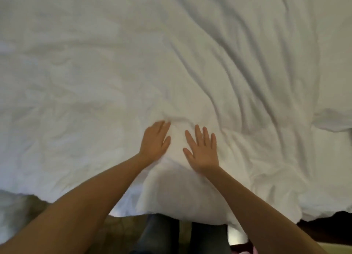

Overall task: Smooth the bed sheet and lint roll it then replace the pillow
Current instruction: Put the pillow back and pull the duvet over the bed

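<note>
- Near the front edge of the bed, the person's 2 hands lie flat on the white bed sheet (171, 63), side by side but not touching each other.
- To one side, the left hand (155, 141) is palm down, fingers straight and close together, tips at a small raised wrinkle; it grips nothing.
- Beside it, the right hand (202, 152) is palm down, fingers straight and spread, thumb out toward its partner; it too grips nothing.
- Across nearly the whole view lies the bed sheet: long creases run diagonally over its right half, finer crumples mark its left half, and its near edge hangs over the bedside.
- At the right edge a separate white bulge (333, 120) rests on the sheet, possibly the pillow, though too little shows to be sure.
- Below the hanging edge, 2 legs (162, 234) in dark trousers stand on a pale floor (112, 227).
</note>
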Motion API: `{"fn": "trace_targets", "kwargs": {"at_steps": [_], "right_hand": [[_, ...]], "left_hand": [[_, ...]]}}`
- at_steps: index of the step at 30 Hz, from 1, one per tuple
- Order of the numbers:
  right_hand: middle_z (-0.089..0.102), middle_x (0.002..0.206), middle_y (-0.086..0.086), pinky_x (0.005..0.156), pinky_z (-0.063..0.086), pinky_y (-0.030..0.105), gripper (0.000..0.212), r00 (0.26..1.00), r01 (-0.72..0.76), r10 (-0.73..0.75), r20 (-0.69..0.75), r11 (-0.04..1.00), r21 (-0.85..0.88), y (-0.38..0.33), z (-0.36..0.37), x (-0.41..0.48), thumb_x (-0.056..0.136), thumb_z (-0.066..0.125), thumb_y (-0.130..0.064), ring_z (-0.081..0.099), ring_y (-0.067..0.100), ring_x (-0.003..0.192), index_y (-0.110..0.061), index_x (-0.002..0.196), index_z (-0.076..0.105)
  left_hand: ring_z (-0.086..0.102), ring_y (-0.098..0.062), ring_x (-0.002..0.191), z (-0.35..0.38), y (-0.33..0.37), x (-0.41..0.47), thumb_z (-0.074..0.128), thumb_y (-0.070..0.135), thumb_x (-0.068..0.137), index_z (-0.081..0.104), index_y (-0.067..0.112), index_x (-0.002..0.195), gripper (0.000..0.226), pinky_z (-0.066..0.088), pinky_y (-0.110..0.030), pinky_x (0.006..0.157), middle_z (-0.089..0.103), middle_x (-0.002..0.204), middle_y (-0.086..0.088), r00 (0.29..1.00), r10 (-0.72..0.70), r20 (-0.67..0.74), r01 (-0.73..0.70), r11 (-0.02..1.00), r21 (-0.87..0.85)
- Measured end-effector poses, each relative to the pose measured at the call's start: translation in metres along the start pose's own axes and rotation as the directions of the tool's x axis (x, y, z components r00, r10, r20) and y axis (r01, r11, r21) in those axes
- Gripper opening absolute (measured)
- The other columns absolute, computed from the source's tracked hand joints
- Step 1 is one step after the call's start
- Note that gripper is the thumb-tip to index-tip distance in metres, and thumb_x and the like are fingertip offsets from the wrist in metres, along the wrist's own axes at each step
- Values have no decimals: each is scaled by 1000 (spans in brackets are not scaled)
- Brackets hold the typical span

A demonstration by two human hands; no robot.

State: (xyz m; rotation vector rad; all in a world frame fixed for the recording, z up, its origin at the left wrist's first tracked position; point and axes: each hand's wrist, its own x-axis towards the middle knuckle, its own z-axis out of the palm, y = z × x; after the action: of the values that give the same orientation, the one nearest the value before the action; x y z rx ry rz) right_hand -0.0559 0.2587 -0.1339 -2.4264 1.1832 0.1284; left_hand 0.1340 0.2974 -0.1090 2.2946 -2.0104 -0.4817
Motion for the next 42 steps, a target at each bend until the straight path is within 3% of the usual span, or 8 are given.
{"fn": "trace_targets", "kwargs": {"at_steps": [4, 9, 12, 16, 20, 24, 31, 42], "right_hand": [[36, 148, 16, 114, 3, 49, 53, 992, 54, -60, 110, 997, 48, -37, 72, -39, 99, 20, -46, 17, 37, 141, -28, 149, 23], [38, 145, 12, 113, 9, 50, 56, 962, 247, -253, 101, 967, 62, -83, 134, -131, 101, 14, -46, 23, 33, 141, -19, 147, 30], [61, 120, 15, 98, 30, 42, 51, 941, -287, 324, -95, 916, 279, -131, 118, -118, 89, 38, -43, 59, 32, 109, -10, 121, 60], [52, 125, 27, 95, 35, 45, 55, 54, -707, 997, -49, 73, 703, -171, 110, -109, 87, 35, -31, 49, 43, 115, 0, 129, 53], [36, 143, 12, 98, 35, 42, 46, -522, -557, 849, 77, -408, 724, -172, 122, -121, 100, 38, -35, 42, 33, 123, -25, 145, 34], [37, 146, 10, 105, 40, 42, 112, -221, -198, 859, 461, -503, 842, -179, 142, -131, 68, 73, -60, 47, 28, 124, -24, 150, 6], [50, 134, -8, 89, 53, 37, 62, 248, -136, 751, 612, -598, 790, -181, 153, -150, 92, 45, -56, 53, 19, 120, -33, 146, 24], [57, 133, 4, 75, 55, 27, 48, 337, -183, 603, 723, -712, 678, -115, 197, -187, 98, 49, -40, 62, 17, 103, -22, 142, 42]], "left_hand": [[15, -30, 144, 47, -34, -73, 4, 52, 89, 8, 33, 146, 61, 9, -54, 112, 16, 155, -8, 926, -119, 357, 83, 990, 114], [54, -21, 120, 79, -59, -183, 21, 41, 98, 61, 26, 123, 49, 22, -40, 105, 58, 130, -4, 859, 368, 357, -398, 918, 12], [65, -28, 91, 59, -63, -173, 40, 25, 89, 70, 8, 97, 35, 32, -30, 89, 69, 99, -11, 997, 69, 39, -56, 964, -259], [56, -35, 92, 43, -85, -187, 47, 11, 93, 58, -2, 92, 17, 39, -38, 81, 59, 94, -18, 449, -893, -8, 744, 379, -550], [51, -40, 109, 46, -99, -232, 39, 15, 98, 47, -8, 120, 33, 39, -37, 82, 52, 114, -26, -125, -925, 360, 683, -343, -645], [42, -38, 122, 60, -94, -252, 42, 48, 95, 26, 13, 144, 63, 43, -44, 98, 37, 138, -17, -264, -594, 760, 438, -776, -455], [44, -25, 130, 85, -54, -260, 53, 56, 84, 44, 23, 135, 61, 35, -37, 109, 53, 133, -1, 255, -116, 960, 493, -839, -232], [54, -29, 115, 151, -21, -253, 46, 45, 93, 54, 19, 125, 42, 39, -44, 105, 60, 124, -5, 504, -143, 852, 386, -845, -370]]}}
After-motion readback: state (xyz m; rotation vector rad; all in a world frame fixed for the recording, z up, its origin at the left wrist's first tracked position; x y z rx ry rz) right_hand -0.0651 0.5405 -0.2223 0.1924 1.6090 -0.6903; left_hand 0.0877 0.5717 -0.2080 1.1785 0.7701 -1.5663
